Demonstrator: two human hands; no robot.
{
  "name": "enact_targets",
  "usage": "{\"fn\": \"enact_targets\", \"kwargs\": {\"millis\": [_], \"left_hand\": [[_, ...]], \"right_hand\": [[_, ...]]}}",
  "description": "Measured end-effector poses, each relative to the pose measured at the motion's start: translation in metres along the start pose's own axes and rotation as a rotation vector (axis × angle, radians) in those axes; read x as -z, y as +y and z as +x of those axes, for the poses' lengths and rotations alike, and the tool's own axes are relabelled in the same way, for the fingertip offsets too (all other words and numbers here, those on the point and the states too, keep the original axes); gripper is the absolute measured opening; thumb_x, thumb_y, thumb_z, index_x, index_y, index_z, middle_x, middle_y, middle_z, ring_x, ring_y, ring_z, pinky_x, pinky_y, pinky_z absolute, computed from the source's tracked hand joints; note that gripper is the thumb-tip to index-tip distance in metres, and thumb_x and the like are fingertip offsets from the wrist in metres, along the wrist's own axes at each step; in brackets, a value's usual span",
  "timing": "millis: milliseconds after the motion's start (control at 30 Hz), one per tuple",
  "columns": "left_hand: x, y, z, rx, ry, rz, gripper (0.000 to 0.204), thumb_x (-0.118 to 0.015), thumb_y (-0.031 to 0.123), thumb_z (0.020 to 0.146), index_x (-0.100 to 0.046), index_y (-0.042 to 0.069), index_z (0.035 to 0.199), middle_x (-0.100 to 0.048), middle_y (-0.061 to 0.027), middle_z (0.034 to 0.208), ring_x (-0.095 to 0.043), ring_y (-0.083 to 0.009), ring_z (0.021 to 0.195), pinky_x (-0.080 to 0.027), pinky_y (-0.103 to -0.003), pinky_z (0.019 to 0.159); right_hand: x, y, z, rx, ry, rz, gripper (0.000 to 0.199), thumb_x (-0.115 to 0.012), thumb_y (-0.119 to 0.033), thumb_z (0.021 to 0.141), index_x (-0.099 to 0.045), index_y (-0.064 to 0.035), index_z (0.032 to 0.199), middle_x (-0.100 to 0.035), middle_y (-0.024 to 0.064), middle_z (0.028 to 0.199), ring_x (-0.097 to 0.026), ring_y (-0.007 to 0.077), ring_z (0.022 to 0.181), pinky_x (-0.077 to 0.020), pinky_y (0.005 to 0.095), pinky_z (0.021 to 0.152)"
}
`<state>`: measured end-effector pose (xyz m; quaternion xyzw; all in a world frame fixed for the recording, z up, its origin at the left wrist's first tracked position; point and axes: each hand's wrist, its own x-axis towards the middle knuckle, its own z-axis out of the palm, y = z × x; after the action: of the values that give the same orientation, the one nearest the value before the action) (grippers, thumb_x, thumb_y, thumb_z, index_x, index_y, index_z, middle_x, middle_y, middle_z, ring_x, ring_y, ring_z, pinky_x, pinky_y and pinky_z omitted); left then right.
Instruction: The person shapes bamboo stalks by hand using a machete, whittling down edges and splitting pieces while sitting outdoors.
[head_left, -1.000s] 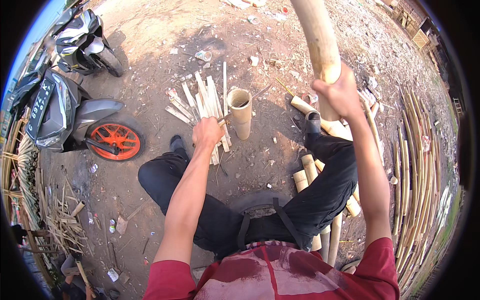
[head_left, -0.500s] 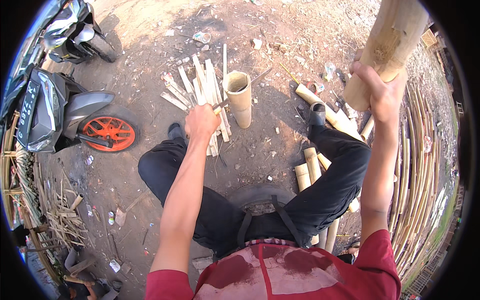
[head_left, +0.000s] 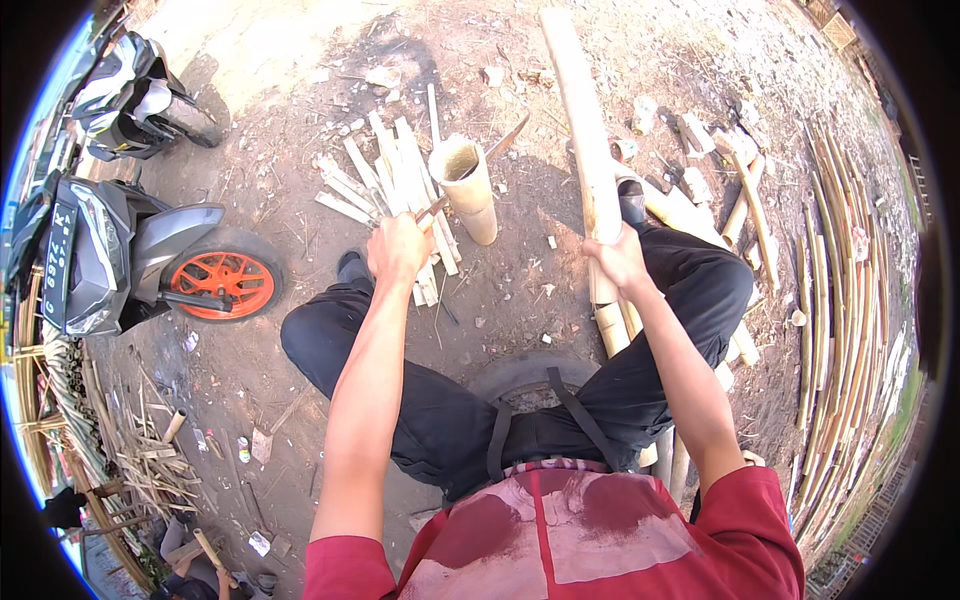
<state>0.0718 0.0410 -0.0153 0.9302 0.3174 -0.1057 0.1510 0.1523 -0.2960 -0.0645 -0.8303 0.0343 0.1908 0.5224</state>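
My left hand [head_left: 400, 248] is closed round the handle of a large knife. Its blade [head_left: 507, 138] shows again beyond an upright hollow bamboo section [head_left: 474, 208]; the section hides the middle of the blade. Closed on the lower end of a thick bamboo pole [head_left: 585, 135], my right hand [head_left: 622, 262] holds the pole raised and pointing away, to the right of the section. Split bamboo strips [head_left: 400, 165] lie in a loose pile just left of the section.
Cut bamboo pieces [head_left: 745, 200] lie beside my right leg, and long bamboo poles [head_left: 835, 290] farther right. A motorbike with an orange wheel [head_left: 222, 283] stands at left, another motorbike [head_left: 140, 100] behind it. At lower left, a person [head_left: 215, 580] holds a bamboo piece.
My right hand has come down and inward with the bamboo pole, from high at the right to beside the upright section. My left hand keeps its hold on the knife.
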Motion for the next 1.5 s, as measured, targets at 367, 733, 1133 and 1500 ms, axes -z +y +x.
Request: {"fn": "enact_targets", "kwargs": {"millis": [367,733,1133,1500], "left_hand": [[-0.008,0.028,0.01,-0.099,0.064,0.024,0.029,-0.078,0.028,0.084,-0.08,0.004,0.101,-0.077,-0.0224,0.095,-0.076,-0.0393,0.091,-0.061,-0.048,0.082],[-0.025,0.09,-0.007,-0.432,-0.033,0.003,0.024,-0.075,0.025,0.081,-0.079,0.007,0.097,-0.075,-0.0252,0.089,-0.073,-0.0444,0.087,-0.059,-0.052,0.08],[-0.005,0.06,-0.026,-0.21,-0.054,0.082,0.034,-0.076,0.031,0.086,-0.078,0.003,0.105,-0.076,-0.0241,0.102,-0.075,-0.0407,0.099,-0.06,-0.049,0.089],[-0.013,0.07,-0.027,-0.21,-0.037,0.049,0.027,-0.074,0.024,0.086,-0.08,0.004,0.102,-0.077,-0.0223,0.1,-0.076,-0.0392,0.097,-0.061,-0.047,0.085]], "right_hand": [[-0.007,0.02,0.019,-0.207,-0.447,-0.132,0.039,-0.078,-0.013,0.071,-0.072,0.0086,0.103,-0.074,0.0184,0.087,-0.075,0.0268,0.078,-0.0596,0.0437,0.067],[0.097,0.064,-0.022,-0.344,-0.112,0.014,0.048,-0.082,-0.017,0.07,-0.071,0.0093,0.109,-0.074,0.0182,0.097,-0.073,0.0276,0.083,-0.0573,0.0396,0.074],[0.052,0.014,-0.058,-0.226,-0.085,0.21,0.05,-0.079,-0.011,0.071,-0.065,0.0049,0.117,-0.071,0.0138,0.1,-0.068,0.0247,0.091,-0.0556,0.0399,0.082],[0.186,-0.267,-0.089,0.885,0.496,0.256,0.041,-0.074,-0.013,0.084,-0.061,0.0107,0.115,-0.071,0.0168,0.09,-0.07,0.0211,0.077,-0.0591,0.0326,0.069]]}}
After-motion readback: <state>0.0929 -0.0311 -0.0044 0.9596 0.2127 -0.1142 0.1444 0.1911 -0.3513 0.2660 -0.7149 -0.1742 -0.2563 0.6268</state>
